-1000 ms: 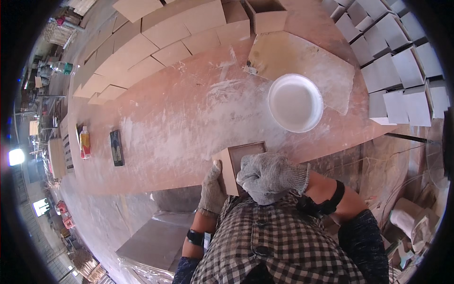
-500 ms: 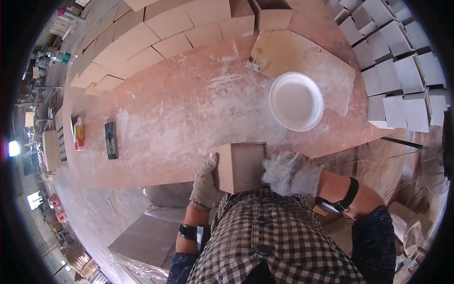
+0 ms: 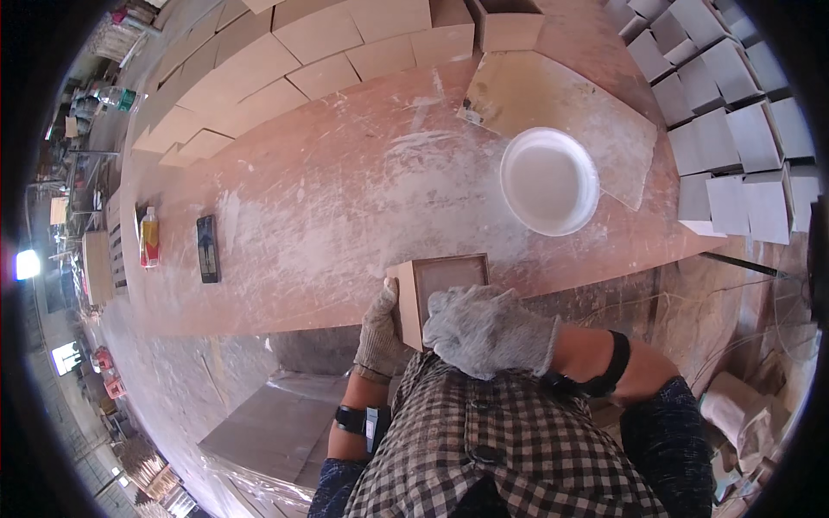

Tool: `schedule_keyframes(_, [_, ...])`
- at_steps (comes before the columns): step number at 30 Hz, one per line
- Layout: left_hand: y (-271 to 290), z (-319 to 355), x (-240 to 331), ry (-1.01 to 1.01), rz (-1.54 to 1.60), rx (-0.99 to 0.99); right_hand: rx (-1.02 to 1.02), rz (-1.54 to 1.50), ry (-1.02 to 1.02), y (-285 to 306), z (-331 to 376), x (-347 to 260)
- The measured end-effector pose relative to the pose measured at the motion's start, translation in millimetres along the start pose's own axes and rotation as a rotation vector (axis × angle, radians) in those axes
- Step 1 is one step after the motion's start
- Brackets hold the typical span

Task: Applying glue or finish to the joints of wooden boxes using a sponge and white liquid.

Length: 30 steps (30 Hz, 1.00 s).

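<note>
Close to my body, at the table's near edge, I hold a small open-topped brown box [image 3: 408, 302], tilted so that its hollow inside shows. My left hand [image 3: 377, 338], in a knitted grey glove, is closed round the box's left side with the thumb up near its top corner. Across the lower right part of the opening lies my right hand [image 3: 492, 332], also gloved in grey. Its fingers are curled at the box, and whatever they may hold is hidden.
A white basin [image 3: 550, 181] of pale stuff stands on a flat board [image 3: 553, 91]. Rows of brown boxes [image 3: 319, 43] line the far edge; pale boxes [image 3: 721, 138] are stacked at the right. A phone [image 3: 207, 249] and a bottle [image 3: 149, 237] lie at the left.
My right hand has moved left, from the box's right edge to over its opening. The left hand keeps its hold, and the box is tilted slightly differently.
</note>
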<state>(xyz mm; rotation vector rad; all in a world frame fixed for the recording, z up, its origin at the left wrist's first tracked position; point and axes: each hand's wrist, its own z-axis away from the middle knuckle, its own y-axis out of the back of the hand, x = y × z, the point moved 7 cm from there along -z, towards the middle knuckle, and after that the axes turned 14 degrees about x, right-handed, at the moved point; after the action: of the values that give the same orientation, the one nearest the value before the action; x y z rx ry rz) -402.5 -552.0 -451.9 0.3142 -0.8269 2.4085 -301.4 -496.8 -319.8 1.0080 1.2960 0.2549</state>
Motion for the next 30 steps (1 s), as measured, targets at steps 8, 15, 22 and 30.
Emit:
schedule_keyframes(8, [9.6,2.4,-0.3,0.022,0.087,0.012,-0.271,0.267,-0.040,-2.6,18.2,17.9])
schedule_keyframes(15, [28.8,-11.6,-0.2,-0.014,0.118,0.001,0.032,0.043,-0.104,35.0,31.5,39.4])
schedule_keyframes(22, [26.5,-12.9,18.0,-0.093,0.168,-0.087,0.470,0.086,-0.319,75.4,32.5,75.2])
schedule_keyframes(30, [5.0,-17.9,31.6,-0.166,-0.006,-0.071,0.356,0.314,-0.220,34.4,-23.6,103.7])
